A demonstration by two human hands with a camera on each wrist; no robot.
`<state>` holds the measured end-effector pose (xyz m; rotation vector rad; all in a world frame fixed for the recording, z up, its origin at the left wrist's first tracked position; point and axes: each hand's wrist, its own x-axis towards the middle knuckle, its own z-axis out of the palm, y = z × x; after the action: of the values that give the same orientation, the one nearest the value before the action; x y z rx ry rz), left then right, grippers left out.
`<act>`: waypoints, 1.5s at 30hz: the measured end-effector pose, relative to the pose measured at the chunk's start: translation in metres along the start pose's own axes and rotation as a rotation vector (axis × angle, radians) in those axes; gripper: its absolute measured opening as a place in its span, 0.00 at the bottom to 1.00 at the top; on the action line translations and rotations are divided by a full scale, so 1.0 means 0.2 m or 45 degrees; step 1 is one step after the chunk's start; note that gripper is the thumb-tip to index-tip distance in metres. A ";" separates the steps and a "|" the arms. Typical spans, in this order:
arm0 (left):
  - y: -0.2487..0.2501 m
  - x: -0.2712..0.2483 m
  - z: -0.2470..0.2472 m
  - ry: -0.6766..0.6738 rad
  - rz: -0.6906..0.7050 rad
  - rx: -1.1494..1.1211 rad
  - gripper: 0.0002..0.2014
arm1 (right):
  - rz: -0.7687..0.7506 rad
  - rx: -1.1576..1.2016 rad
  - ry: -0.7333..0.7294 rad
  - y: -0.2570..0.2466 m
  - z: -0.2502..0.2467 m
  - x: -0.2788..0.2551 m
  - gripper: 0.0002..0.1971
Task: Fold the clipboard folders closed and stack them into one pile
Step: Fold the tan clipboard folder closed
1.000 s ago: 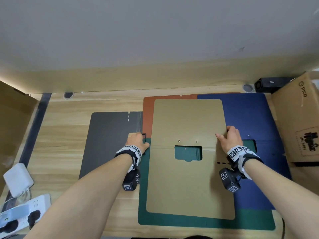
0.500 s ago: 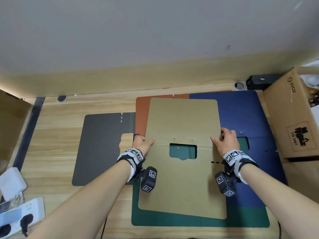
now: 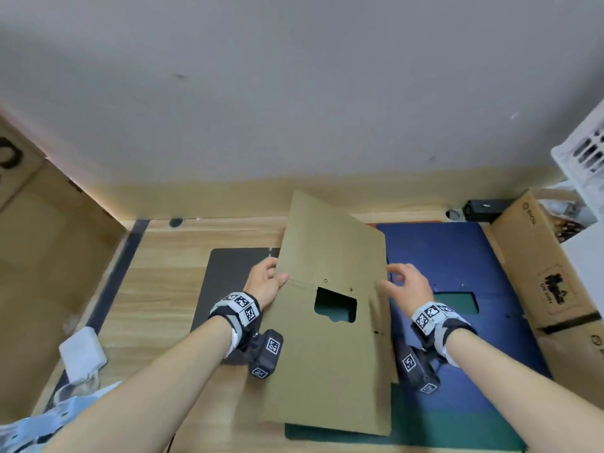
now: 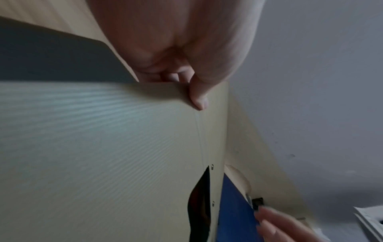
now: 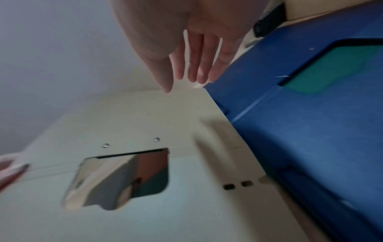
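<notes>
An open tan folder (image 3: 330,354) with a rectangular cutout is tilted, its left side raised off the other folders. My left hand (image 3: 266,282) pinches its left edge at the crease, thumb (image 4: 199,96) on top and fingers underneath. My right hand (image 3: 405,284) hovers at the right edge with its fingers (image 5: 196,65) straight and loose, holding nothing. Under the tan folder lie an open green folder (image 3: 441,429), an open blue folder (image 3: 457,256) to the right and a dark grey folder (image 3: 228,276) to the left. An orange one shows through the cutout (image 5: 153,163).
A cardboard box (image 3: 542,263) stands against the blue folder's right edge, with a black device (image 3: 483,207) and a white crate (image 3: 585,152) behind it. Another cardboard box (image 3: 49,256) is at the left. A white adapter (image 3: 81,354) and power strip (image 3: 49,420) lie front left.
The tan folder lay flat with both hands at its crease. My left hand has lifted its left edge, tilting it up. The right hand has come off the right edge.
</notes>
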<state>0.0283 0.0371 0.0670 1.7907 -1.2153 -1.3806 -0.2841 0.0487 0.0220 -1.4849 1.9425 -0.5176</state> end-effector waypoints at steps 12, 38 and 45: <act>0.70 -0.24 -0.35 0.079 0.677 0.689 0.11 | -1.011 -0.671 0.439 -1.15 -0.52 -0.13 0.45; 0.09 -0.02 -0.07 -0.117 0.905 1.329 0.37 | -0.333 -0.744 -0.034 -0.42 -0.11 -0.20 0.13; -0.48 -0.08 0.08 -0.401 0.664 1.528 0.41 | -0.366 -0.939 -0.322 0.02 0.26 -0.31 0.36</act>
<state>0.0419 0.0938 -0.0123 1.6557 -2.8208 -0.6020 -0.2404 0.1124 -0.0036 -2.1722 1.8034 0.3149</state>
